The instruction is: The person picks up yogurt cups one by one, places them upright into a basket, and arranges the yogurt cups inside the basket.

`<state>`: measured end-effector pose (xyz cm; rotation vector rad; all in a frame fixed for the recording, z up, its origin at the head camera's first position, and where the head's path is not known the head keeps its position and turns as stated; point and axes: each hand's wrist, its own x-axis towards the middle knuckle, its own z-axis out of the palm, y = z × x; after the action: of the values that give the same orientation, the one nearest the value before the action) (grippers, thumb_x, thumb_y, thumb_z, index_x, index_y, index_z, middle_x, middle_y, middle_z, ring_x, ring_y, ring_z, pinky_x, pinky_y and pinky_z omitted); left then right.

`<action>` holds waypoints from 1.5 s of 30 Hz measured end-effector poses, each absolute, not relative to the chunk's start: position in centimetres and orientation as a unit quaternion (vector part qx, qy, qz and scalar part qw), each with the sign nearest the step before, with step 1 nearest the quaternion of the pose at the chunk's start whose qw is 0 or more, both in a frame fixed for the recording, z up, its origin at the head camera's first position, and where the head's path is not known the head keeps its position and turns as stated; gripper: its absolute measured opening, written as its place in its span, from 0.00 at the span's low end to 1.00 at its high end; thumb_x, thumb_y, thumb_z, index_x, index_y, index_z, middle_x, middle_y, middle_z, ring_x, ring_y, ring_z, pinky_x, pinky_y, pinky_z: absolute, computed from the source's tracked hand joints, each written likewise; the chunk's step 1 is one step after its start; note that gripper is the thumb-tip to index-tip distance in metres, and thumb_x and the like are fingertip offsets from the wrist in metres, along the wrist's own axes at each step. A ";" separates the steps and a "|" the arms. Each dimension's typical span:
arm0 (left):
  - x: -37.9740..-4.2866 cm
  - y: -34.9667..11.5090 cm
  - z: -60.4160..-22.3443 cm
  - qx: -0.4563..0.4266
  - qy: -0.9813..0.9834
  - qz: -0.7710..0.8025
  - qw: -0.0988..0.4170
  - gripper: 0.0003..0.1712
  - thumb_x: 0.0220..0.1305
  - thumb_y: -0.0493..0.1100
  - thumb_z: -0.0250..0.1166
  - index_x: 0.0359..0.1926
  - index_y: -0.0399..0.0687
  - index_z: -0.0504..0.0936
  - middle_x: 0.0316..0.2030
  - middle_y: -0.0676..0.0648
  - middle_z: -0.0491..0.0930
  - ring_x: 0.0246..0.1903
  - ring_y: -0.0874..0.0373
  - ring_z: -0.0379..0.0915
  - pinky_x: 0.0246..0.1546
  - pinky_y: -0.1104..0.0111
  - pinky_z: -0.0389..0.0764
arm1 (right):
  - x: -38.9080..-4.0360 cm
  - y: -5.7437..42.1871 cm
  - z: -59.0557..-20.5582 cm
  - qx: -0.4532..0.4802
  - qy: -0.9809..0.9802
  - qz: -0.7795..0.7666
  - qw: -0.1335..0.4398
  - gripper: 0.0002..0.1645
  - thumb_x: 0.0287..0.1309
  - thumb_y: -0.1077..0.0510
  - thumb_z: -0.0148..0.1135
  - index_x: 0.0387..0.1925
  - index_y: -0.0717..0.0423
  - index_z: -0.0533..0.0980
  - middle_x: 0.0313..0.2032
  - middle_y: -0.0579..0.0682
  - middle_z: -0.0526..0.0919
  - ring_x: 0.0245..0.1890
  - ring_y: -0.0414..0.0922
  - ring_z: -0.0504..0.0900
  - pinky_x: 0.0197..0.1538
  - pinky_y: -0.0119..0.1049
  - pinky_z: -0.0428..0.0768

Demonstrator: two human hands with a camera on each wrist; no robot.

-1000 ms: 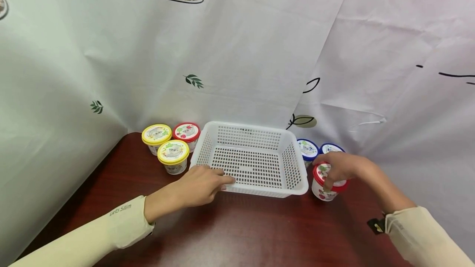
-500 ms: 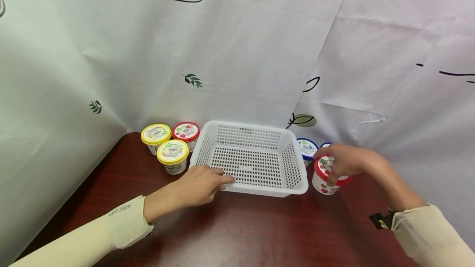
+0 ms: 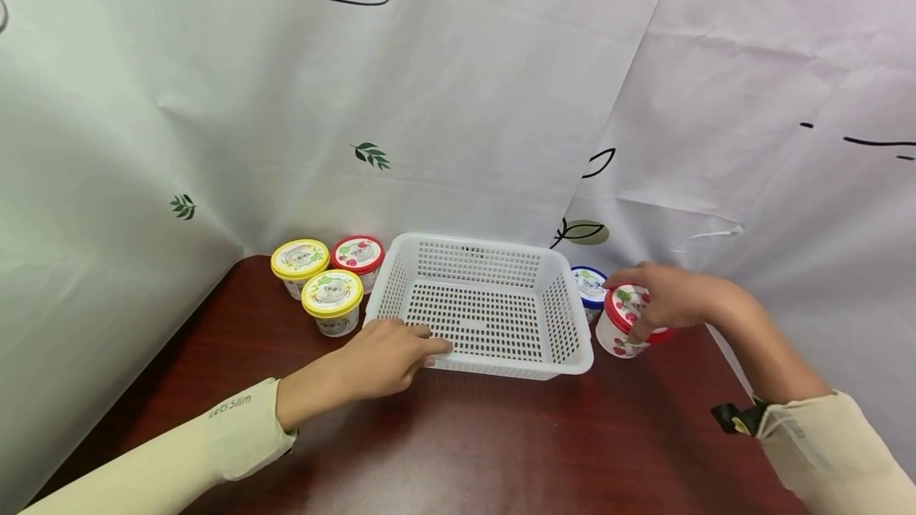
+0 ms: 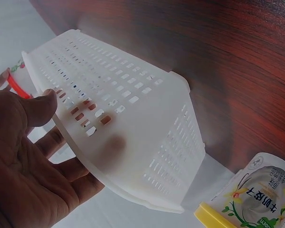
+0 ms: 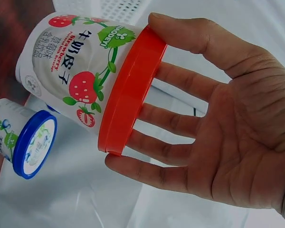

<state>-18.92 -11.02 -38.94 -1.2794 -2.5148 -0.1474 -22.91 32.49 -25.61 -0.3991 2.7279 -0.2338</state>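
In the head view my right hand [image 3: 673,296] grips a white tub with a red lid [image 3: 621,338] at the right of the basket. The right wrist view shows thumb and fingertips around the lid's rim and strawberries printed on the tub [image 5: 85,71]. Whether its base touches the table cannot be told. My left hand [image 3: 390,358] holds the near rim of a white perforated plastic basket [image 3: 565,368]. In the left wrist view its thumb lies on the outer wall of the basket [image 4: 133,137], the other fingers behind the rim.
A blue-lidded tub [image 3: 589,287] stands between basket and right hand. Left of the basket are two yellow-lidded tubs [image 3: 332,296] and a red-lidded one [image 3: 358,254]. A white printed cloth [image 3: 465,102] hangs behind the dark red-brown table [image 3: 494,443].
My right hand and its red-lidded tub have moved up in the head view, towards the back and slightly left. The second blue-lidded tub is now hidden there. My left hand and the basket stay put.
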 end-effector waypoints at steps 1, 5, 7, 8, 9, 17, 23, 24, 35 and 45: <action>-18.9 -11.0 -38.9 -0.447 -0.879 -0.052 0.157 0.16 0.70 0.40 0.74 0.55 0.64 0.90 0.27 0.54 0.81 0.21 0.55 0.72 0.23 0.67 0.69 | -22.9 32.4 -25.5 -0.142 0.970 -0.081 0.180 0.59 0.41 0.50 0.90 0.77 0.57 0.76 0.67 0.72 0.75 0.62 0.69 0.78 0.49 0.53 0.91; -19.0 -11.1 -39.0 -0.448 -0.878 -0.054 0.159 0.16 0.70 0.41 0.75 0.55 0.64 0.91 0.28 0.54 0.82 0.21 0.54 0.74 0.23 0.67 0.70 | -22.8 32.3 -25.0 -0.154 0.973 -0.080 0.151 0.57 0.44 0.49 0.89 0.77 0.56 0.76 0.66 0.71 0.76 0.60 0.65 0.79 0.50 0.51 0.89; -19.1 -11.1 -39.1 -0.449 -0.877 -0.056 0.159 0.16 0.70 0.41 0.75 0.55 0.64 0.91 0.29 0.54 0.83 0.21 0.54 0.74 0.22 0.67 0.70 | -22.8 32.2 -24.8 -0.165 0.974 -0.077 0.136 0.55 0.45 0.47 0.88 0.76 0.55 0.77 0.65 0.69 0.78 0.59 0.62 0.80 0.51 0.50 0.88; -19.1 -11.1 -39.1 -0.450 -0.877 -0.057 0.159 0.15 0.70 0.41 0.75 0.55 0.64 0.91 0.30 0.54 0.83 0.21 0.54 0.75 0.22 0.67 0.70 | -22.8 32.1 -24.7 -0.168 0.974 -0.078 0.131 0.55 0.45 0.47 0.88 0.76 0.55 0.77 0.65 0.68 0.78 0.59 0.61 0.81 0.51 0.49 0.87; -19.1 -11.2 -39.2 -0.450 -0.877 -0.058 0.158 0.15 0.70 0.42 0.75 0.55 0.64 0.91 0.30 0.54 0.83 0.21 0.54 0.75 0.22 0.67 0.70 | -22.8 32.0 -24.7 -0.171 0.974 -0.079 0.126 0.55 0.46 0.47 0.87 0.76 0.54 0.78 0.65 0.68 0.78 0.59 0.61 0.81 0.51 0.50 0.87; -19.1 -11.1 -39.0 -0.450 -0.877 -0.058 0.156 0.15 0.71 0.41 0.74 0.55 0.63 0.91 0.30 0.54 0.84 0.22 0.54 0.75 0.23 0.68 0.70 | -22.6 31.2 -24.4 -0.185 0.974 -0.092 0.089 0.55 0.48 0.43 0.87 0.77 0.52 0.77 0.67 0.68 0.79 0.57 0.58 0.83 0.53 0.49 0.85; -19.1 -11.1 -39.1 -0.449 -0.878 -0.056 0.156 0.15 0.71 0.41 0.74 0.55 0.64 0.90 0.30 0.54 0.84 0.22 0.54 0.75 0.22 0.68 0.69 | -22.5 30.6 -24.7 -0.199 0.971 -0.116 0.065 0.53 0.49 0.45 0.86 0.77 0.51 0.78 0.69 0.68 0.78 0.56 0.56 0.82 0.51 0.44 0.83; -19.1 -11.1 -39.1 -0.449 -0.878 -0.056 0.156 0.15 0.71 0.41 0.74 0.54 0.64 0.90 0.30 0.54 0.84 0.22 0.54 0.75 0.22 0.67 0.69 | -22.4 30.5 -24.8 -0.200 0.971 -0.118 0.062 0.53 0.49 0.45 0.86 0.77 0.50 0.78 0.69 0.67 0.78 0.57 0.56 0.82 0.52 0.44 0.82; -19.1 -11.1 -39.1 -0.448 -0.879 -0.055 0.156 0.16 0.69 0.40 0.75 0.54 0.64 0.90 0.29 0.54 0.82 0.21 0.54 0.73 0.22 0.67 0.68 | -22.3 29.4 -25.0 -0.202 0.972 -0.107 0.052 0.59 0.48 0.37 0.89 0.80 0.48 0.76 0.71 0.63 0.79 0.59 0.55 0.83 0.56 0.48 0.83; -19.1 -11.1 -39.2 -0.450 -0.878 -0.051 0.156 0.15 0.69 0.40 0.75 0.53 0.64 0.89 0.29 0.54 0.82 0.21 0.54 0.74 0.22 0.67 0.69 | -22.0 28.2 -25.4 -0.237 0.964 -0.114 0.043 0.54 0.50 0.39 0.89 0.77 0.46 0.78 0.70 0.61 0.80 0.63 0.56 0.82 0.60 0.52 0.83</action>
<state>-19.10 -11.09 -39.20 -1.2878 -2.5128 -0.1469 -21.98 28.21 -25.40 -0.7239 2.9477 -0.3483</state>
